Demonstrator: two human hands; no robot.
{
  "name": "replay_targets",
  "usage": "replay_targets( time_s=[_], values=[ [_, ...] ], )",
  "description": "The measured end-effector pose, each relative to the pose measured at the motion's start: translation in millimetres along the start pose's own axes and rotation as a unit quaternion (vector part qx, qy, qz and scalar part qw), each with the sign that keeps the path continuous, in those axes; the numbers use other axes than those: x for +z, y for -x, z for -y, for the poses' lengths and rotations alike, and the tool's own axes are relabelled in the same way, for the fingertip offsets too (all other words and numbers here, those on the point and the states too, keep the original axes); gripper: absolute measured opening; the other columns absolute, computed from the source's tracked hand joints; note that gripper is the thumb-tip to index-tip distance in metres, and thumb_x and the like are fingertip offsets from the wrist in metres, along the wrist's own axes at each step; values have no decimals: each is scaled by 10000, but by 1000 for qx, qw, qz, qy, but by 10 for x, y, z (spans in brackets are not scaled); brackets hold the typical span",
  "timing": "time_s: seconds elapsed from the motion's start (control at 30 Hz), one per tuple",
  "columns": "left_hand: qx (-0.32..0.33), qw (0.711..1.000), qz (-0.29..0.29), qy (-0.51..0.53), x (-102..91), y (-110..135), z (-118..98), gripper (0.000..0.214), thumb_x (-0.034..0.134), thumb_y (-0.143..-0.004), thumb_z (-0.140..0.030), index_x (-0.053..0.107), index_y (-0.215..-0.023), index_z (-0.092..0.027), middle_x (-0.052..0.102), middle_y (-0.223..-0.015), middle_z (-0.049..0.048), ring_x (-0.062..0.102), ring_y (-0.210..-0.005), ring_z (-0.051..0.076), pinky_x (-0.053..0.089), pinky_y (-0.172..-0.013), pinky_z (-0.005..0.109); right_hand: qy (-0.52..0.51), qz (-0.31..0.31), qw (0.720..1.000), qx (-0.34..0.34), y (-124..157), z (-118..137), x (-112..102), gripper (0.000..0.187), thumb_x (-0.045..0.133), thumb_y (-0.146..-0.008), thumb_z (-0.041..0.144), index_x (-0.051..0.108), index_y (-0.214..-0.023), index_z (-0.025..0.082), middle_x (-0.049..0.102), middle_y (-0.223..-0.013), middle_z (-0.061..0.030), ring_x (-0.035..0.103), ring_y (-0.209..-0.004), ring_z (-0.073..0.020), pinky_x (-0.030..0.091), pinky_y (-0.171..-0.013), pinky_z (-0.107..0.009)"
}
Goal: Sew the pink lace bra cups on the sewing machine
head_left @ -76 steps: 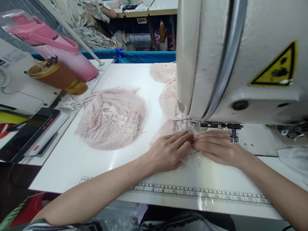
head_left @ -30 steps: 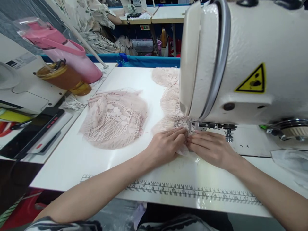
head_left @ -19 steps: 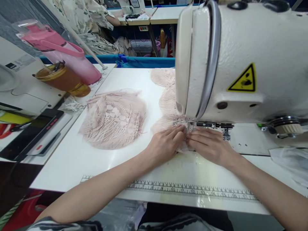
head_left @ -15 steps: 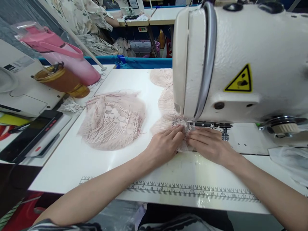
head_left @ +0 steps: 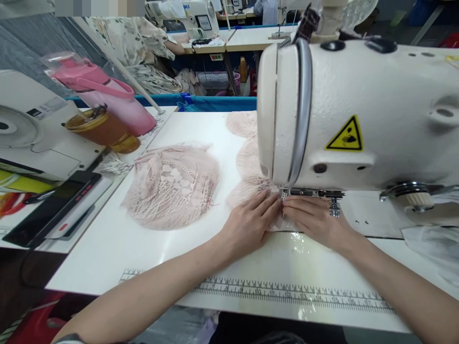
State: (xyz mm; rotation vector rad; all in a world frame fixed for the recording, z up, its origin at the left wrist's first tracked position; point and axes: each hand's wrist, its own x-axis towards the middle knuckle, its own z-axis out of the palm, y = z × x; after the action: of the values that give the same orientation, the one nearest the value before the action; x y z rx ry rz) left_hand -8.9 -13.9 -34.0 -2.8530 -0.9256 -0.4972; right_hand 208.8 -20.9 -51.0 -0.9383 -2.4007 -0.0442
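Pale pink lace fabric (head_left: pixel 247 160) runs along the left side of the sewing machine (head_left: pixel 387 105) and in under its presser foot (head_left: pixel 284 192). My left hand (head_left: pixel 251 220) lies on the lace just left of the foot, fingers stretched out and pressing down. On the right of the foot, my right hand (head_left: pixel 315 220) rests with fingers flat on the fabric edge, pointing left. A narrow strip of lace shows between the two hands. The needle itself is hidden behind the machine head. A separate bundle of pink lace (head_left: pixel 172 186) lies on the table to the left.
A printed ruler (head_left: pixel 258 289) crosses the table's front edge. At left are a pink bottle (head_left: pixel 103 95), an amber cup (head_left: pixel 103 128), a black device (head_left: pixel 53 208) and another machine. A white plastic bag (head_left: pixel 430 248) sits at right; a person in floral clothing is behind.
The view has tilted up slightly, so more of the room behind shows. Both hands stay flat on the lace beside the presser foot, and the lace bundle lies where it was.
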Motion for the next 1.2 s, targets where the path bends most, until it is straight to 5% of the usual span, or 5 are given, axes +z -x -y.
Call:
replay_targets(
  time_s=[0.63,0.87,1.07,1.2],
  values=[
    [5,999,14,49,43,-1,11,424,428,-901,-219,522,-1303,-122,541,-1341,108,432,-1316,270,401,-1093,451,88,-39,994,51,26,-37,-99,162,582,-861,214,681,-982,255,723,-978,-6,658,-795,-126,480,-709,-248],
    [0,999,12,47,34,-37,18,414,422,-912,-219,531,-1296,-111,535,-1344,117,426,-1320,275,411,-1086,455,15,-7,994,105,106,-109,-6,191,554,-887,242,673,-1036,253,704,-1060,-15,663,-921,-157,510,-831,-296],
    [87,996,-11,17,58,-23,73,377,354,-967,-195,541,-1271,-74,541,-1332,97,507,-1255,210,410,-1095,392,66,-20,994,87,14,-28,-93,208,505,-892,172,689,-964,236,725,-972,-7,668,-769,-135,494,-611,-252],
    [90,996,-18,5,50,-10,125,366,361,-967,-183,554,-1257,-72,563,-1305,96,548,-1211,199,450,-1060,360,13,14,995,99,-5,-24,-86,243,443,-924,207,684,-954,200,714,-1011,-38,673,-800,-135,539,-686,-266]
  ],
)
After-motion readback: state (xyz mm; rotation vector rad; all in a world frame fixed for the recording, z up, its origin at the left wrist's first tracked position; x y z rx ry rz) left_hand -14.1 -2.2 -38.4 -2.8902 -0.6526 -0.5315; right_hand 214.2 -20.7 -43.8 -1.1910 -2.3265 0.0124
